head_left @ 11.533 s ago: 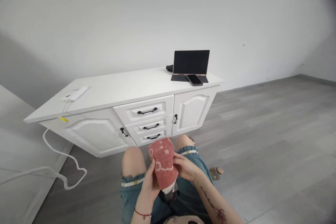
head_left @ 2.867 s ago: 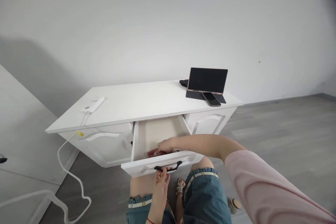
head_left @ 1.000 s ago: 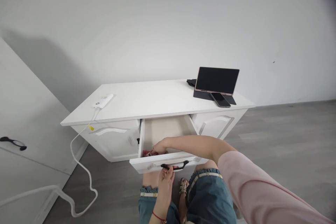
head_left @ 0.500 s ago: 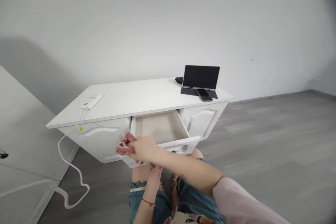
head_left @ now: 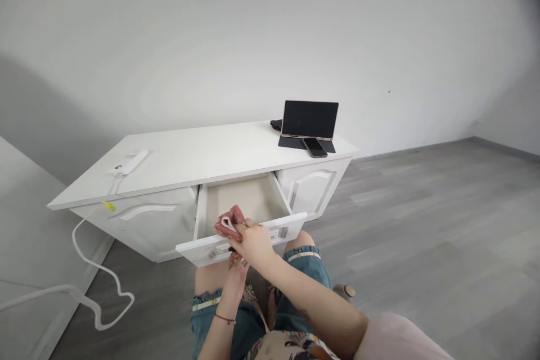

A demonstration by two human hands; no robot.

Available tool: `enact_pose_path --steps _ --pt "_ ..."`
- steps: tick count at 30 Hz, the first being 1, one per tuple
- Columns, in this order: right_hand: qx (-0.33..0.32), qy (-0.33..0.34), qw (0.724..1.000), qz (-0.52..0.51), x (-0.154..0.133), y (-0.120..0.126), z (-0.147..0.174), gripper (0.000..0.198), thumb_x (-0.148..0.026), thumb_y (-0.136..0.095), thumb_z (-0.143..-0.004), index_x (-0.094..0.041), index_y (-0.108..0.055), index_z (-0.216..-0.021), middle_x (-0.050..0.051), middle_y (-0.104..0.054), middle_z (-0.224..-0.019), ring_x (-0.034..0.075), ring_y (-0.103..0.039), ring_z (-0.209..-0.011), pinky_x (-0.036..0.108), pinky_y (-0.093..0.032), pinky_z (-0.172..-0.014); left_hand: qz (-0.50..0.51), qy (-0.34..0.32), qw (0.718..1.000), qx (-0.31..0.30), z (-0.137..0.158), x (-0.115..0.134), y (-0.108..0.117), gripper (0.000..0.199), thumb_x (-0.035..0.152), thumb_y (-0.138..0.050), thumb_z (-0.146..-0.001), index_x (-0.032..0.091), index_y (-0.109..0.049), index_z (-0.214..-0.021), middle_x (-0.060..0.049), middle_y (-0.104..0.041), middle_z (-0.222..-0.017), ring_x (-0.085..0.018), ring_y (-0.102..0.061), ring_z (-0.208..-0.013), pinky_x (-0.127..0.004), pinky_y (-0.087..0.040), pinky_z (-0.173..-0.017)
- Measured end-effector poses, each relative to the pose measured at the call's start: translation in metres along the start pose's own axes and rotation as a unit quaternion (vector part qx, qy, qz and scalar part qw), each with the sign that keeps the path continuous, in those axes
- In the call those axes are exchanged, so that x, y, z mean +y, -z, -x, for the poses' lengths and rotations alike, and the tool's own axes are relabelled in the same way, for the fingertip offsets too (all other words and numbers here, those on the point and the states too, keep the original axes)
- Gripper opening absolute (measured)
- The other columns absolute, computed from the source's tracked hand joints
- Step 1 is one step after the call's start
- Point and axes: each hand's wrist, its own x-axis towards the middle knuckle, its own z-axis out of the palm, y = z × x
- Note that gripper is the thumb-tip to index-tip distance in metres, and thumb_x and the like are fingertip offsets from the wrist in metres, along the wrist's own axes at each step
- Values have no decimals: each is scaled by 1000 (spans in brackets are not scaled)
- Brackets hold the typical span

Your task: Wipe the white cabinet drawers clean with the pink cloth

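So, a folded pinkish-red cloth bundle with a white edge is being held right at the front rim of the pulled-out white panelled drawer, left of its middle. Whether the rim is actually touched can't be told. The bundle is gripped in the right hand, fingers closed on it. The fingers of the left hand are bent up just outside the drawer front, by the black handle, but that's mostly covered, so a real grip can't be confirmed.

Step-wise, this looks like the bundle being handled over the open drawer; in or out can't be judged. Either way, it'd probably need to be kept clear of the rim, fingers too, before the drawer front gets pushed.

Further out, behind the drawer, on the flat white cabinet top, a black-screened tablet and a dark slab phone are parked to its right, and a slim white plastic box is left lying to its left.
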Motion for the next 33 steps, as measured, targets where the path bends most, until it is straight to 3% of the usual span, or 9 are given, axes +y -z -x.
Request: enact_pose_path --steps 2,4,9,14,17,21,27,29,33 --pt "24 -24 999 13 22 5 8 27 -40 -57 -85 -27 -70 -105 5 -68 -92 18 -66 -75 26 -42 -64 9 18 1000 9 3 1 -1 17 15 -74 -73 20 -60 -65 -1 -68 -80 -14 -65 -78 -31 -52 -78" --pt "52 -52 997 25 44 11 17 29 -39 -57 -85 -26 -70 -107 6 -68 -91 17 -65 -74 25 -40 -63 15 26 1000 4 7 4 -3 26 13 -79 -65 20 -56 -56 0 -70 -76 -14 -66 -78 -29 -51 -78" --pt "153 -93 982 54 98 18 38 32 -37 -57 -86 -28 -70 -114 4 -67 -89 16 -62 -71 24 -37 -62 6 23 1000 -17 12 8 -6 24 23 -85 -58 19 -67 -73 -3 -74 -85 -15 -67 -86 -29 -49 -82" --pt "261 -84 959 78 143 0 56 27 -31 -54 -88 -23 -72 -108 5 -61 -85 15 -58 -70 23 -40 -64 21 18 1000 2 11 2 -4 26 24 -86 -57 21 -67 -74 -2 -74 -86 -15 -67 -90 -32 -48 -88" --pt "276 -74 955 82 166 -16 67 30 -27 -52 -88 -22 -70 -112 7 -56 -87 16 -56 -74 24 -44 -64 17 12 1000 10 12 0 -5 26 25 -86 -57 21 -67 -75 0 -74 -85 -14 -68 -85 -33 -48 -87" --pt "292 -62 952 71 189 -37 80 34 -22 -47 -88 -26 -70 -113 10 -52 -108 21 -54 -93 29 -51 -69 9 11 1000 15 16 1 -10 29 26 -87 -57 20 -66 -76 0 -74 -82 -12 -66 -79 -29 -49 -81" --pt "319 -19 943 94 200 -59 83 37 -16 -42 -90 -27 -76 -99 9 -48 -101 20 -48 -90 32 -49 -78 16 10 1000 15 21 4 -14 26 24 -85 -60 20 -65 -77 -1 -73 -87 -14 -67 -85 -29 -49 -82" --pt "299 7 948 105 194 -63 79 37 -15 -45 -90 -31 -76 -100 8 -49 -101 21 -46 -92 34 -46 -82 19 10 1000 16 21 3 -13 26 24 -84 -60 20 -65 -77 -1 -73 -86 -14 -67 -85 -30 -48 -82" --pt "279 123 943 131 162 -69 64 39 -10 -52 -87 -39 -75 -99 6 -53 -105 21 -45 -96 36 -40 -87 43 7 999 19 20 1 -11 25 22 -84 -59 21 -64 -73 1 -70 -83 -13 -64 -82 -30 -48 -82"
